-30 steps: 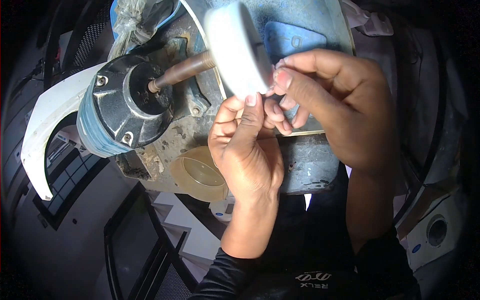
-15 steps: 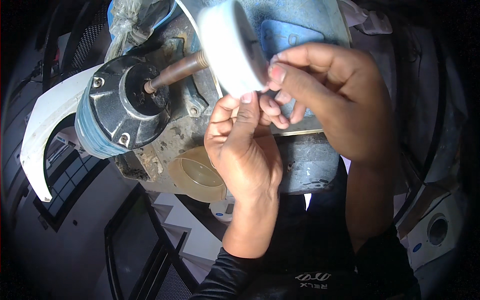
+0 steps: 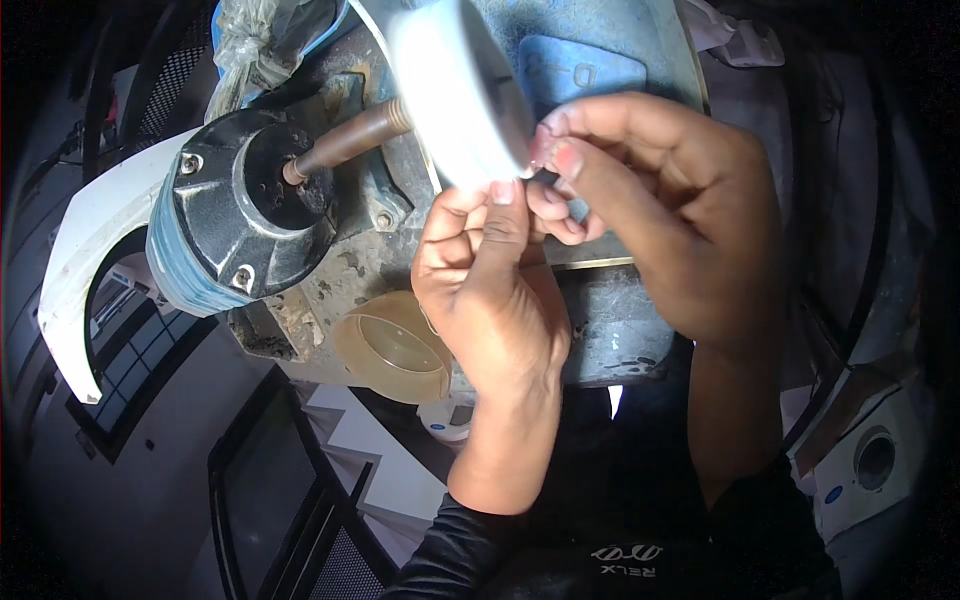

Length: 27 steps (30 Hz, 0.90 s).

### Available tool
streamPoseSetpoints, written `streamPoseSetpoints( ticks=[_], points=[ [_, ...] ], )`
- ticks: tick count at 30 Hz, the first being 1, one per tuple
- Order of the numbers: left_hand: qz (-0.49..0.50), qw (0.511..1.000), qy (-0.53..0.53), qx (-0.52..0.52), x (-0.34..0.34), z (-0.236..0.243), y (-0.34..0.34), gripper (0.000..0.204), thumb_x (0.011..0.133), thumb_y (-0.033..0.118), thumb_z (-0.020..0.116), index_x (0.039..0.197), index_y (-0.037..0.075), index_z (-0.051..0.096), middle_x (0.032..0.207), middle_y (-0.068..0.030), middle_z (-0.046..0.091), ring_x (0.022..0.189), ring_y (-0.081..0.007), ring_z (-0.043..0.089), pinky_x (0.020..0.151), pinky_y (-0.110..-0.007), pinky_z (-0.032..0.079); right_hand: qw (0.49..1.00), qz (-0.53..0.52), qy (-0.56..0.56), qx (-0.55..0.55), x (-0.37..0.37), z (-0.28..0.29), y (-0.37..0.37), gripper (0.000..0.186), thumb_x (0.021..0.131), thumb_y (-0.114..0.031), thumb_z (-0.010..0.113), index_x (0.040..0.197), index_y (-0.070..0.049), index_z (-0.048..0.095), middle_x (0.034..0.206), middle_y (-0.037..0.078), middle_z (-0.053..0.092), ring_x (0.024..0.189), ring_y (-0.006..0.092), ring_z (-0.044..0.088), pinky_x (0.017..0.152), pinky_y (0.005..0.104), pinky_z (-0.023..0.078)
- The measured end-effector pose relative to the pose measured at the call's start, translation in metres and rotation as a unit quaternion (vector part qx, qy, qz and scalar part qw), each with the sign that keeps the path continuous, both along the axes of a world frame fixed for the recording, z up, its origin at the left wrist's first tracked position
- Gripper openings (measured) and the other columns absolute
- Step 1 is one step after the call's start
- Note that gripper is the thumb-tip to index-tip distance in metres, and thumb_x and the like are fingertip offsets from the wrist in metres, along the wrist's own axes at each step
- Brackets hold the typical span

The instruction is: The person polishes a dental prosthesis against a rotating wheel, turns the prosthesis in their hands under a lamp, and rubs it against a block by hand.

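A white wheel (image 3: 450,95) on a brown shaft (image 3: 350,140) sticks out of a black-fronted motor (image 3: 245,205); the wheel looks blurred. At its lower right edge, my right hand (image 3: 690,220) pinches a small reddish translucent piece (image 3: 542,148) between thumb and forefinger, touching or very near the wheel. My left hand (image 3: 495,290) is closed just under the wheel, thumb pressed on the curled fingers. Whatever it may grip is hidden. The fingertips of both hands nearly meet.
Below the shaft lies a yellowish translucent ring-shaped cup (image 3: 392,345) on the stained bench. Behind the wheel are a blue plate (image 3: 580,75) and a blue basin surface (image 3: 660,30). A knotted plastic bag (image 3: 260,50) sits at the far left, a white curved guard (image 3: 75,260) beside the motor.
My right hand has shifted slightly, tilting so that more of the reddish piece shows at the wheel's edge. The left hand stays almost in place beneath the wheel.
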<state>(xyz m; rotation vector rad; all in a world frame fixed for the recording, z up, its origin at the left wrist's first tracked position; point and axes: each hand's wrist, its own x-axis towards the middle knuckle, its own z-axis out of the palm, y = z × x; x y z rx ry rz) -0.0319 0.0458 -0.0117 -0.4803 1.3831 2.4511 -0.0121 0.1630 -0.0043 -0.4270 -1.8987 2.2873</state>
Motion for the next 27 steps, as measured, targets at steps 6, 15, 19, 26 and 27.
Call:
streamPoseSetpoints(
  ticks=[6,15,19,26,27],
  points=[
    [0.001,0.997,0.049,-0.054,0.007,0.001,0.004,0.006,0.086,-0.001,0.054,0.089,-0.006,0.055,0.072,-0.0141,0.062,0.059,-0.0165,0.058,0.059,-0.026,0.049,1.0,0.006,0.024,0.007,0.009,-0.008,0.004,0.015,0.085,0.0,0.054,0.097,0.007,0.06,0.081,0.011,0.066,0.068,0.0081,0.061,0.058,0.0181,0.048],
    [0.007,0.993,0.081,-0.087,0.004,-0.002,0.005,0.005,0.086,-0.001,0.055,0.087,-0.006,0.055,0.068,-0.0133,0.061,0.058,-0.0158,0.057,0.057,-0.025,0.048,0.998,-0.024,-0.031,-0.056,0.008,-0.011,-0.001,0.014,0.086,-0.002,0.056,0.094,0.007,0.062,0.079,0.01,0.066,0.067,0.0085,0.061,0.058,0.0183,0.048],
    [0.005,0.997,0.051,-0.063,0.001,-0.004,-0.001,0.007,0.087,0.001,0.055,0.088,-0.006,0.055,0.069,-0.0132,0.06,0.058,-0.0162,0.057,0.058,-0.025,0.048,1.0,-0.002,0.005,-0.022,0.001,-0.005,0.0,0.015,0.085,-0.004,0.058,0.094,0.007,0.062,0.078,0.009,0.065,0.066,0.0083,0.061,0.057,0.0181,0.047],
    [-0.015,0.999,-0.034,0.017,-0.001,0.005,0.001,0.013,0.089,0.005,0.05,0.093,-0.006,0.054,0.08,-0.0109,0.057,0.064,-0.0155,0.05,0.06,-0.026,0.041,0.999,0.016,-0.04,-0.03,-0.005,0.0,0.003,0.016,0.084,-0.006,0.06,0.094,0.006,0.062,0.076,0.009,0.065,0.064,0.0078,0.06,0.056,0.0184,0.047],
    [-0.022,0.999,-0.028,0.015,-0.001,0.005,-0.003,0.014,0.089,0.005,0.05,0.094,-0.006,0.054,0.081,-0.0113,0.057,0.065,-0.0155,0.05,0.06,-0.026,0.041,0.999,0.016,-0.029,-0.038,-0.004,0.0,0.002,0.016,0.084,-0.006,0.06,0.094,0.006,0.062,0.076,0.009,0.065,0.064,0.0079,0.06,0.056,0.0185,0.047]
  ],
)
